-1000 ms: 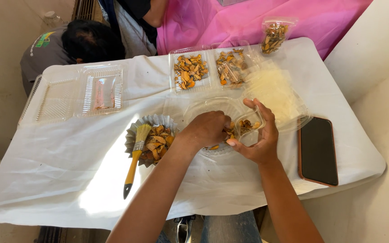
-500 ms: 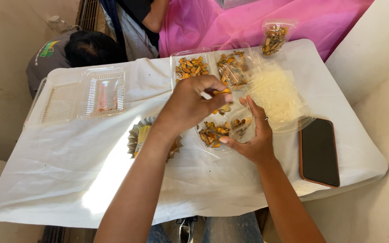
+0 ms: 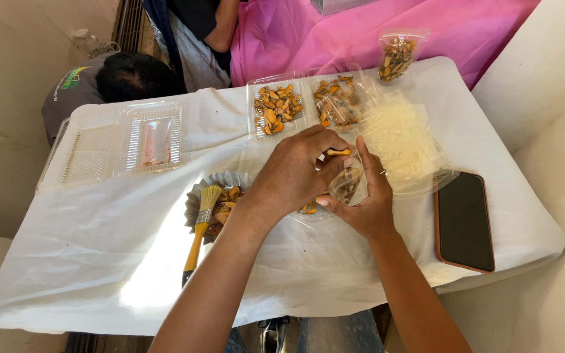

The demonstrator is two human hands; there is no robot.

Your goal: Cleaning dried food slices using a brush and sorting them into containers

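My right hand point(image 3: 366, 204) holds a small clear plastic bag point(image 3: 348, 185) upright over the white-covered table point(image 3: 99, 261); some orange-brown dried pieces show inside it. My left hand point(image 3: 293, 175) is beside the bag, fingers pinched on an orange dried piece point(image 3: 337, 152) at the bag's mouth. Under both hands lies a clear sheet with a few loose orange pieces point(image 3: 308, 209), mostly hidden by my left hand.
A foil dish point(image 3: 220, 186) of pieces with a yellow-handled brush point(image 3: 200, 225) sits left of my hands. Two clear trays of orange pieces point(image 3: 276, 108) and a filled bag point(image 3: 396, 56) lie behind, a pile of clear bags point(image 3: 403, 140) and a phone point(image 3: 463, 221) right. An empty clamshell point(image 3: 116, 140) and a crouching person point(image 3: 122, 77) are at far left.
My left hand went from the loose pieces out to the back tray, then came back to the bag with an orange piece. My right hand kept holding the bag.
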